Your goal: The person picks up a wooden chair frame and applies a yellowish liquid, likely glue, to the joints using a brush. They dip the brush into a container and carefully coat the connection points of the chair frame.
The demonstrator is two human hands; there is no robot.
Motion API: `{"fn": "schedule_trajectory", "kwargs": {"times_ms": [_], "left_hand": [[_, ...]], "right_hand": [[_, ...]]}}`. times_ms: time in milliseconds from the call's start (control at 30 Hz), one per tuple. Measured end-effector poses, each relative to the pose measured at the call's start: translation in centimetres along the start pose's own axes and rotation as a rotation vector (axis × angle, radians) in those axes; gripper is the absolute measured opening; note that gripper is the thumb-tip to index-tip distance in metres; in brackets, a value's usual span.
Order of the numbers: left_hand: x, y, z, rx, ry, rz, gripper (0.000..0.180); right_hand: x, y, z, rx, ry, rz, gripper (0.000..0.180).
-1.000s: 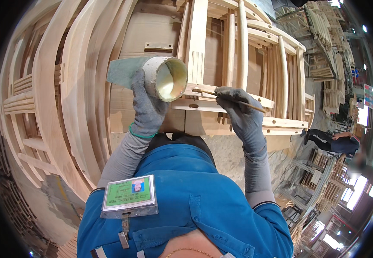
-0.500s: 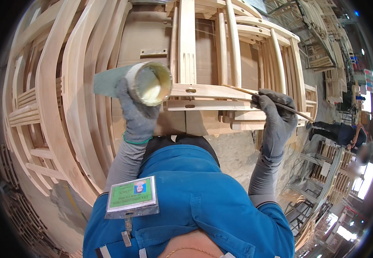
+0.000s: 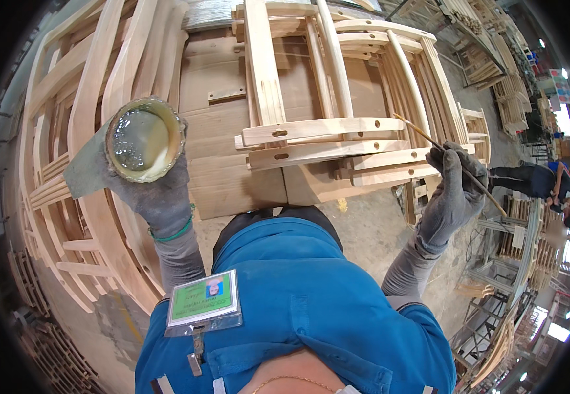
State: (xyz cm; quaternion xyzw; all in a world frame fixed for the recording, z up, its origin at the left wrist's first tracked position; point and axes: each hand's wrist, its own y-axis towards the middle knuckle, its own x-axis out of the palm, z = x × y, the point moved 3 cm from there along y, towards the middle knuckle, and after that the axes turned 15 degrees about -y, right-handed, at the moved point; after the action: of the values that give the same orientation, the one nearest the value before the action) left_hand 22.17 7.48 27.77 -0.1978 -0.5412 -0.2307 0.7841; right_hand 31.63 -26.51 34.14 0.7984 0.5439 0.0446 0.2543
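My left hand (image 3: 157, 197), in a grey glove, is closed around a cup (image 3: 144, 141) of pale, glue-like liquid. A flat grey-green piece (image 3: 88, 164) sticks out beside the cup; how it is held is hidden. My right hand (image 3: 456, 190), also gloved, pinches a thin wooden stick (image 3: 479, 184). The stick's tip lies close to the right end of a light wooden rail (image 3: 324, 129) that has oblong slots and round holes. This rail belongs to a wooden frame with upright slats (image 3: 265, 65), stacked with similar frames.
Curved wooden frames (image 3: 88, 85) stand in a row at the left. Cardboard (image 3: 216, 144) lies under the stacked frames, with a small drilled wooden strip (image 3: 226, 95) on it. At the right, another person (image 3: 541, 180) stands near metal racks (image 3: 511, 262).
My left hand has moved left with the cup. My right hand has shifted right and slightly down, and the stick's tip has moved from mid-rail toward the rail's right end.
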Motion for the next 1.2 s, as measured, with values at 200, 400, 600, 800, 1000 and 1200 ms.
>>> {"fn": "schedule_trajectory", "kwargs": {"times_ms": [200, 400, 600, 800, 1000, 1200], "left_hand": [[-0.3, -1.2, 0.2, -0.111, -0.072, -0.115, 0.050], [0.0, -2.7, -1.0, -0.144, 0.027, -0.238, 0.051], [2.2, -4.2, -1.3, -0.282, -0.025, -0.215, 0.050], [0.2, -3.7, -1.9, 0.048, 0.238, -0.211, 0.052], [2.1, -6.0, -0.3, -0.090, -0.110, -0.239, 0.049], [3.1, -8.4, -0.4, -0.064, -0.296, -0.253, 0.046]], "right_hand": [[-0.5, -1.2, -1.9, -0.068, 0.071, 0.026, 0.010], [3.7, -4.2, -4.9, -0.053, 0.299, -0.404, 0.010], [10.8, -5.9, -7.7, -0.343, 0.478, -0.709, 0.023], [12.1, -6.9, -8.2, -0.273, 0.444, -0.865, 0.017], [12.2, -6.3, -8.3, -0.352, 0.491, -0.902, 0.015], [10.2, -4.8, -8.8, -0.369, 0.510, -0.907, 0.014]]}}
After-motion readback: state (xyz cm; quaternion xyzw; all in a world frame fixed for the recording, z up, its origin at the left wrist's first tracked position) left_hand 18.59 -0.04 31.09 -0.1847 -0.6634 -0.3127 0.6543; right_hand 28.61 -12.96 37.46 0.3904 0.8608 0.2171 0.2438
